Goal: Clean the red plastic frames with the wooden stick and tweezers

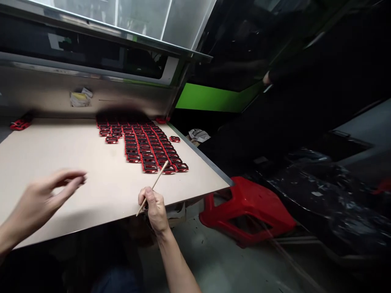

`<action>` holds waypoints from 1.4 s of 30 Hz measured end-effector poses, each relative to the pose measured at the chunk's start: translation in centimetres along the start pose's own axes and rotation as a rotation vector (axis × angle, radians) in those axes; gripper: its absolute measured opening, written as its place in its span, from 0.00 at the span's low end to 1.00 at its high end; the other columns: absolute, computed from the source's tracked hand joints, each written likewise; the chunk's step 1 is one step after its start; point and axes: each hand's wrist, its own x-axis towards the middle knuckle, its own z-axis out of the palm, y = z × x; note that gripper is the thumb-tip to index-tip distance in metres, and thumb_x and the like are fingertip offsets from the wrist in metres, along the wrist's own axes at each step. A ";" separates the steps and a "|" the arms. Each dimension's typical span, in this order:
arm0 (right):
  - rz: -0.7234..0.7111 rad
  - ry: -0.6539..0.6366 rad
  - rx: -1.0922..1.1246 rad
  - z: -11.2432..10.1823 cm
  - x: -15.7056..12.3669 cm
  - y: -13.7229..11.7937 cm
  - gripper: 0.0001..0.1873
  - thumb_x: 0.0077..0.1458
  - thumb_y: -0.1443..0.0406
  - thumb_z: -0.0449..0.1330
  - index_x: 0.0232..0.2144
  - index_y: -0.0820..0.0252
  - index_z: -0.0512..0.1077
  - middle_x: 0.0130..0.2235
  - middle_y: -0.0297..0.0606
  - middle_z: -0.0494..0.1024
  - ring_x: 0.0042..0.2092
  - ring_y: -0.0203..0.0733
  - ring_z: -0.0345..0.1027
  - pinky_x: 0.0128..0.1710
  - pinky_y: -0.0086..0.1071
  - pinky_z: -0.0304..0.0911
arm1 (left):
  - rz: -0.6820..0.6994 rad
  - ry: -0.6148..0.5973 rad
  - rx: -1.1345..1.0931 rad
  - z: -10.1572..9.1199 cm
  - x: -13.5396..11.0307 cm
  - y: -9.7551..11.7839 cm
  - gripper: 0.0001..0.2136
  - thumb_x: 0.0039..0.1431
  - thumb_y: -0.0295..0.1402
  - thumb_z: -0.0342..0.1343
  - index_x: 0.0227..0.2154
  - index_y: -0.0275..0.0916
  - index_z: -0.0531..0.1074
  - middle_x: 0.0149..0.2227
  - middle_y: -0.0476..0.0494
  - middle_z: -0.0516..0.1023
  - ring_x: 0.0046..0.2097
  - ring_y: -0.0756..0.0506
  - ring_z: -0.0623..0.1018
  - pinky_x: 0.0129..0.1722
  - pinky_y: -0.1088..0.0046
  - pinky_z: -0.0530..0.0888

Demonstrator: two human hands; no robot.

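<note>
My right hand is closed around a thin wooden stick, above the table's front edge. The stick slants up and away, its upper end overlapping the nearest row of parts in view. Those are red and black frame-like parts, laid close together in rows on the pale tabletop. At the left, my left hand hovers over the table, apart from the parts. Its thumb and forefinger tips come together in a pinch, slightly blurred; whatever may be between them cannot be made out.
A single part lies near the right edge, and red pieces sit at the far left corner. Behind the table rises a metal machine panel. A red plastic stool stands right; another person's hand shows beyond.
</note>
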 end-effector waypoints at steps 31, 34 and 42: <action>0.300 -0.736 -1.403 -20.2 19.4 -7.2 0.52 0.46 0.64 0.70 0.72 0.59 0.58 0.19 0.25 0.70 0.25 0.43 0.72 0.29 0.31 0.65 | 0.264 -0.692 0.523 19.2 22.1 8.6 0.20 0.70 0.39 0.61 0.61 0.40 0.71 0.63 0.35 0.72 0.60 0.34 0.76 0.59 0.46 0.76; 0.342 -0.774 -1.414 -19.7 20.0 -7.0 0.51 0.44 0.58 0.72 0.68 0.61 0.62 0.17 0.23 0.67 0.22 0.42 0.69 0.26 0.31 0.64 | 0.256 -0.684 0.543 19.4 22.3 8.8 0.20 0.70 0.39 0.61 0.61 0.40 0.70 0.64 0.35 0.72 0.61 0.34 0.75 0.59 0.45 0.75; 0.403 -0.785 -1.406 -19.9 20.5 -6.1 0.44 0.42 0.54 0.74 0.59 0.62 0.66 0.20 0.23 0.68 0.24 0.41 0.68 0.25 0.30 0.62 | 0.258 -0.669 0.597 19.4 22.4 9.3 0.20 0.70 0.39 0.61 0.61 0.39 0.70 0.63 0.35 0.73 0.60 0.34 0.76 0.58 0.45 0.76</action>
